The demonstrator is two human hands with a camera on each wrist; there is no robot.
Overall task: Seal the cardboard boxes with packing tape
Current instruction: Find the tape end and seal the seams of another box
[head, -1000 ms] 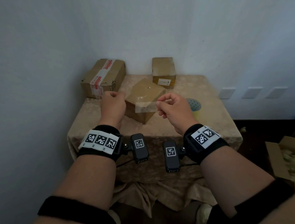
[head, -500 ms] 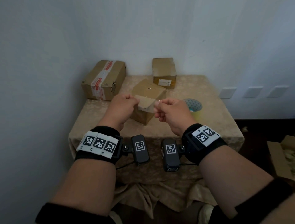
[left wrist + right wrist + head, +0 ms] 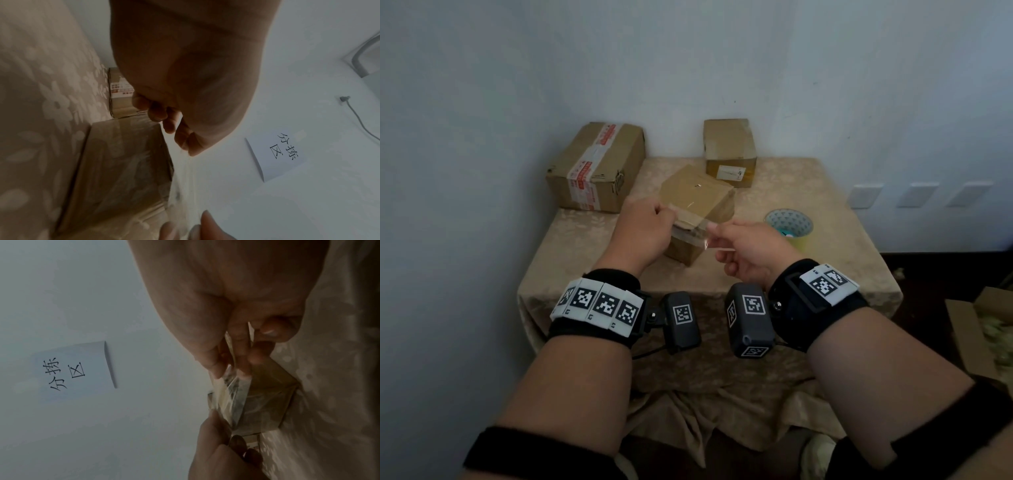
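Observation:
A small brown cardboard box (image 3: 697,198) sits turned cornerwise in the middle of the table (image 3: 592,233). A short strip of clear packing tape (image 3: 690,229) hangs stretched just above the box's near corner. My left hand (image 3: 645,228) pinches its left end and my right hand (image 3: 743,245) pinches its right end. The left wrist view shows the strip (image 3: 183,183) running past the box (image 3: 123,162). In the right wrist view the strip (image 3: 234,391) spans between both hands over the box (image 3: 265,399). The tape roll (image 3: 789,224) lies on the table to the right.
A larger box with red-printed tape (image 3: 597,166) stands at the table's back left. A small box with a white label (image 3: 729,152) stands at the back middle. An open carton (image 3: 983,329) is on the floor to the right. A paper sign (image 3: 74,369) hangs on the wall.
Both hands have moved forward and down with the strip, from in front of the box to just over its near corner. The hands came closer together, then parted slightly.

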